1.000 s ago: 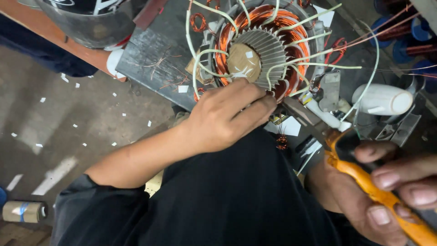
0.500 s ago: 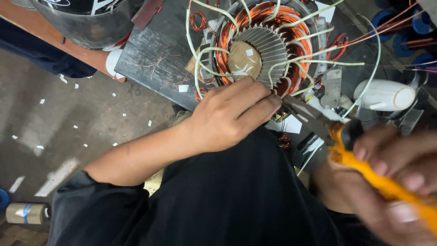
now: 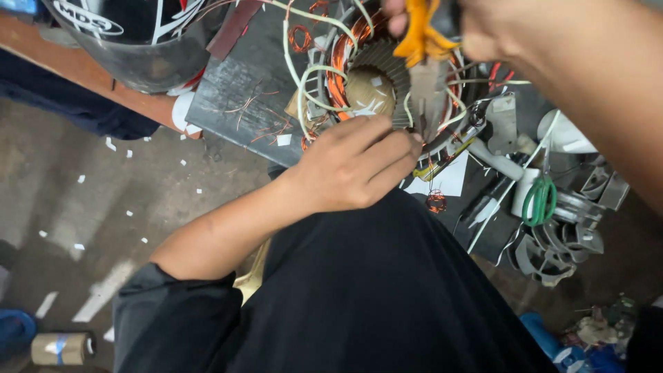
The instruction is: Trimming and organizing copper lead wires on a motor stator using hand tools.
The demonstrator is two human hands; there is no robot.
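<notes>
Right hand (image 3: 483, 31) swung pliers (image 3: 425, 62) above stator (image 3: 373, 76), fingers clenched on orange handles; left hand (image 3: 352, 169) pinching copper-wound rim.

A dark metal plate (image 3: 242, 90) is lying across the wooden bench (image 3: 83, 72); a motor stator (image 3: 373, 76) is sitting on it. White paper scraps (image 3: 110, 145) are littering the concrete floor (image 3: 83, 207)

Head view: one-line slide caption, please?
Left hand steadies a copper-wound motor stator while right hand brings orange-handled pliers onto its windings.
</notes>
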